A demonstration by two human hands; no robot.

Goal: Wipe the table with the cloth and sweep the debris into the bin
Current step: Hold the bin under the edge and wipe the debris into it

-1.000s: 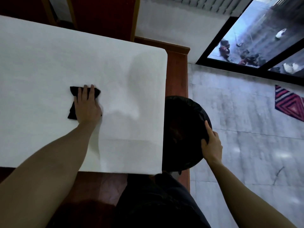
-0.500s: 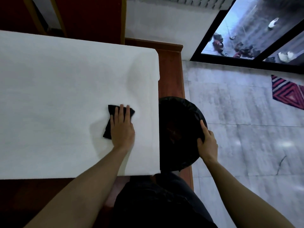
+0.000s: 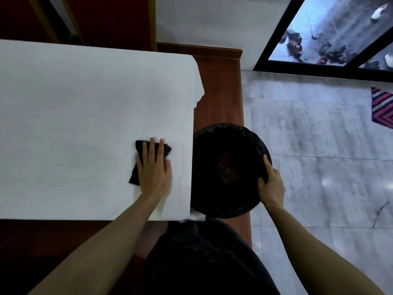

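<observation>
A white table (image 3: 74,124) fills the left of the view. My left hand (image 3: 154,169) lies flat on a black cloth (image 3: 139,150), pressing it onto the table close to the right edge. A round black bin (image 3: 212,145) lined with a dark bag sits just past that edge, below table height. My right hand (image 3: 271,184) grips the bin's near right rim, thumb inside. Some dark debris lies at the bin's bottom. No debris on the table is visible.
Reddish wooden flooring (image 3: 219,86) runs beside the table, then grey marble tiles (image 3: 319,135) to the right. A dark-framed glass door (image 3: 331,39) is at the top right, a striped mat (image 3: 382,107) at the right edge. Red chairs (image 3: 106,18) stand behind the table.
My left hand has slid the cloth rightward across the table, from its middle toward the edge by the bin. My right hand has kept its hold on the bin rim.
</observation>
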